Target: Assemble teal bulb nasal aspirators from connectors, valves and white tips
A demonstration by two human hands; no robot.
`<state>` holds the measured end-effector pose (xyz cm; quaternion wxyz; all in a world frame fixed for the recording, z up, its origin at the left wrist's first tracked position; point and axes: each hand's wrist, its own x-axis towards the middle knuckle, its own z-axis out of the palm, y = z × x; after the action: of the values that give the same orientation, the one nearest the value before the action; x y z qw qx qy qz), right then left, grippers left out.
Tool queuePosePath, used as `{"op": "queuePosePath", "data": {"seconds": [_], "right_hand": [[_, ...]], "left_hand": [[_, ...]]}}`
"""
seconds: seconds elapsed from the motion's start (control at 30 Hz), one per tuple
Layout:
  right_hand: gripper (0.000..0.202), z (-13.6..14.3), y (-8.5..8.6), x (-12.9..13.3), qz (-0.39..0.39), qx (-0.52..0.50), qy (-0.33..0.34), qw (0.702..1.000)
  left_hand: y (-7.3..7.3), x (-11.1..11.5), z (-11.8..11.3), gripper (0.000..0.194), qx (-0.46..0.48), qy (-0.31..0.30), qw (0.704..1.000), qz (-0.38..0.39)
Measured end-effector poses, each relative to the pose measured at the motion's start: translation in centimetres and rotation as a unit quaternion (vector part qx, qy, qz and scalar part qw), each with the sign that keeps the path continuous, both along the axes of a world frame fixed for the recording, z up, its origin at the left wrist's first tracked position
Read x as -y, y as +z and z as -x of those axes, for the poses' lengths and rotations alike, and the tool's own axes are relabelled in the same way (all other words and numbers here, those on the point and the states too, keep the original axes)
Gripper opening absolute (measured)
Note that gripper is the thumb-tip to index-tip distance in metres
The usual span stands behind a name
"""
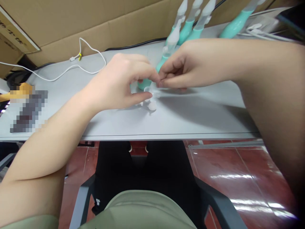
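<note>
My left hand [126, 79] curls its thumb and forefinger around a small clear plastic piece [154, 92] just above the desk. Pressed close to it, my right hand [177, 70] is closed in a pinch; whatever lies between those fingertips is hidden. A small white round part [152, 106] rests on the desk below, with other tiny white bits beside the left thumb. Behind the hands lies a teal squeeze bulb [144, 84], partly covered by my fingers. Near my right hand is another teal bulb [162, 62] with a clear tube and white tip [173, 35].
Several more teal bulbs [185, 33] with white tips stand at the back, and one teal bulb [234, 25] leans farther right. A white cable [71, 67] loops across the left of the grey desk [114, 125]. Cardboard [95, 25] walls the back. A blurred dark object [30, 111] lies left.
</note>
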<state>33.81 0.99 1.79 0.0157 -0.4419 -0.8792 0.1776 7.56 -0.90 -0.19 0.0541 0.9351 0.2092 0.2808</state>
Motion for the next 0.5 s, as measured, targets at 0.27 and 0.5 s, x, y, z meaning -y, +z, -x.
{"op": "queuePosePath", "data": {"seconds": [0.27, 0.5], "right_hand": [[0.016, 0.7, 0.4, 1.2, -0.089, -0.128, -0.012, 0.988], [0.014, 0.8, 0.0, 0.8, -0.099, -0.163, -0.002, 0.982]], "left_hand": [[0.8, 2.5, -0.3, 0.019, -0.096, -0.060, 0.993, 0.041], [1.9, 3.7, -0.8, 0.030, -0.211, -0.005, 0.977, 0.023]]}}
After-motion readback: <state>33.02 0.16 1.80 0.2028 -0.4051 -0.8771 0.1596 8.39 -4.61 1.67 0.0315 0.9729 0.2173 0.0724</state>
